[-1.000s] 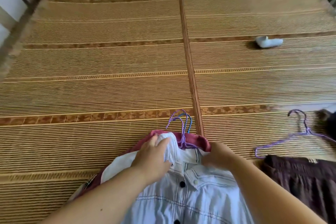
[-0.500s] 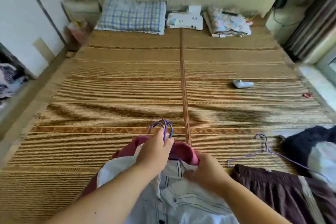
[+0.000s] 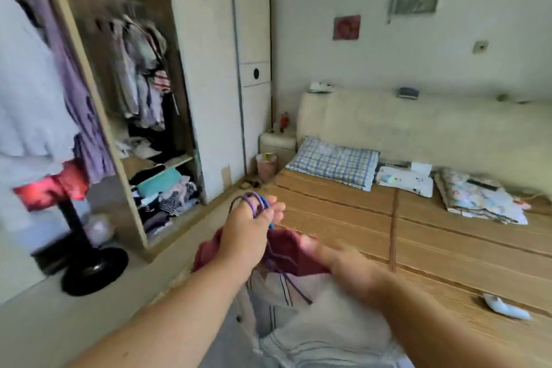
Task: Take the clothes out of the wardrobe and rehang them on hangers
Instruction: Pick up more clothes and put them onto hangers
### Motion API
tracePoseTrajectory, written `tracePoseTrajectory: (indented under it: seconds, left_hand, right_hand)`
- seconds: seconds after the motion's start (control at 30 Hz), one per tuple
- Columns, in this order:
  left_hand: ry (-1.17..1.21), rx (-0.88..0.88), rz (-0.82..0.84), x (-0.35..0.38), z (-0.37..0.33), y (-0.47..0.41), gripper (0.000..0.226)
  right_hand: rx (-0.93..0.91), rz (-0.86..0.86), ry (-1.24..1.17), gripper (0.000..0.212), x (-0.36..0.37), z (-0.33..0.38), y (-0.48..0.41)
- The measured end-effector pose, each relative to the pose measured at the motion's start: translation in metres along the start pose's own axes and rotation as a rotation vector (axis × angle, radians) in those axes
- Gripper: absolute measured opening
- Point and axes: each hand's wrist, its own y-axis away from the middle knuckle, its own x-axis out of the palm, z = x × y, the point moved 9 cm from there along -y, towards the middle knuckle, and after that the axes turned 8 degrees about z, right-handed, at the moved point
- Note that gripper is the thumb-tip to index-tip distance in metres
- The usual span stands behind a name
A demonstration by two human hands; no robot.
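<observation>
**Hangered bundle held up between the open wardrobe and the bed**

The wardrobe [image 3: 191,75] stands open, with hanging garments [image 3: 143,78] on its rail and a loose heap of clothes [image 3: 167,191] on a lower shelf, so I judge that much is left to take out and rehang. Between it and the bed [image 3: 448,248], a white shirt [image 3: 313,323] and a maroon garment [image 3: 286,251] hang from the left hand [image 3: 248,236]. Its grip is curled through the purple and blue hanger hooks [image 3: 254,203]. These pieces look finished and need only a place on the rail. The right hand [image 3: 343,266] is at the maroon cloth but smeared by motion, so I cannot tell whether its grip holds anything. The number of hangers is unclear, and the frame edge cuts off the shirt's lower part.
</observation>
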Motion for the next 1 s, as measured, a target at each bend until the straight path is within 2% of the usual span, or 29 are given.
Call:
tracePoseTrajectory:
  seconds: [0.07,0.1,0.2,0.23,0.27,0.37,0.5,0.6,0.67,0.77,0.93,1.0]
  left_hand:
    - [0.013,0.057,-0.064,-0.044,-0.035,0.005,0.026]
    - [0.023,0.072,-0.082,-0.061,-0.047,0.008,0.027]
    - [0.064,0.13,-0.136,-0.125,-0.082,0.019,0.034]
    - [0.077,0.141,-0.148,-0.144,-0.09,0.021,0.034]
    - [0.088,0.149,-0.161,-0.162,-0.097,0.023,0.034]
    - [0.173,0.185,-0.218,-0.228,-0.11,0.024,0.028]
    - [0.265,0.194,-0.26,-0.313,-0.114,0.012,0.021]
    - [0.286,0.204,-0.181,-0.37,-0.121,0.0,0.017]
    - [0.23,0.236,-0.146,-0.411,-0.126,-0.011,0.014]
    - [0.108,0.23,-0.192,-0.468,-0.127,-0.031,0.019]
    - [0.058,0.159,-0.148,-0.525,-0.111,-0.063,0.005]
    - [0.055,0.141,-0.136,-0.546,-0.099,-0.081,0.013]
  right_hand:
    - [-0.002,0.015,-0.107,0.069,0.013,0.036,-0.014]
    - [-0.022,0.015,-0.114,0.065,0.019,0.053,-0.019]
    - [-0.119,0.021,0.071,0.034,0.052,0.118,-0.038]
    - [-0.14,0.026,0.131,0.033,0.063,0.136,-0.047]
    - [-0.155,0.025,0.179,0.034,0.074,0.15,-0.057]
    - [-0.19,-0.004,0.236,0.061,0.114,0.198,-0.092]
    - [-0.293,-0.022,0.296,0.036,0.171,0.249,-0.14]
    - [-0.334,-0.09,0.355,0.028,0.206,0.281,-0.174]
    - [-0.377,-0.088,0.348,0.02,0.234,0.301,-0.196]
    - [-0.447,-0.007,0.364,0.007,0.285,0.322,-0.229]
    - [-0.415,-0.009,0.503,0.045,0.338,0.332,-0.301]
    - [-0.409,-0.029,0.497,0.043,0.348,0.331,-0.33]
